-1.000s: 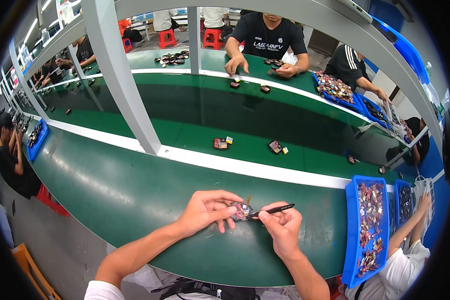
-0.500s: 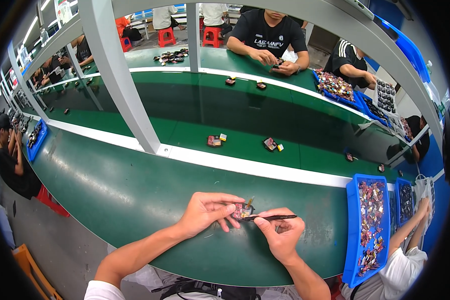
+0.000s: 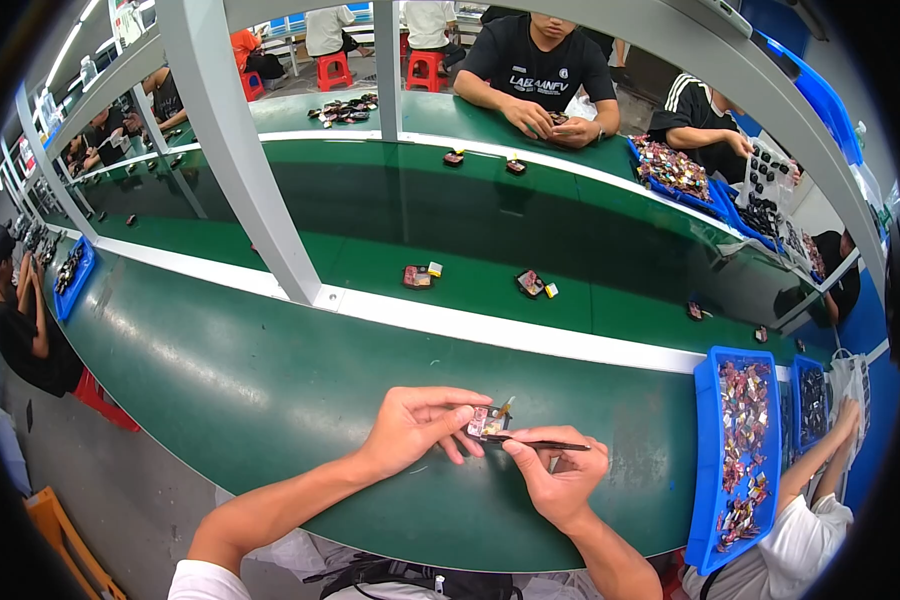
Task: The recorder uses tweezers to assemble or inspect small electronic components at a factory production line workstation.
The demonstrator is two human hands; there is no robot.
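Between the thumb and fingers of my left hand is a small black housing with a reddish circuit board in it. A thin amber-green flex strip sticks up from its upper right edge. My right hand pinches slim black tweezers, their shaft pointing left. The tips reach the lower right edge of the housing; whether they grip a part there is too small to tell. Both hands are above the green worktable.
A blue tray of loose reddish boards stands to my right, a second blue tray beyond it. Past the white rail, a green conveyor belt carries several housings. A grey post rises at the left. Co-workers sit across and beside me.
The housings on the belt have shifted left. My hands keep nearly the same place, with the tweezers and right hand turned slightly. The co-worker across has brought their hands closer together.
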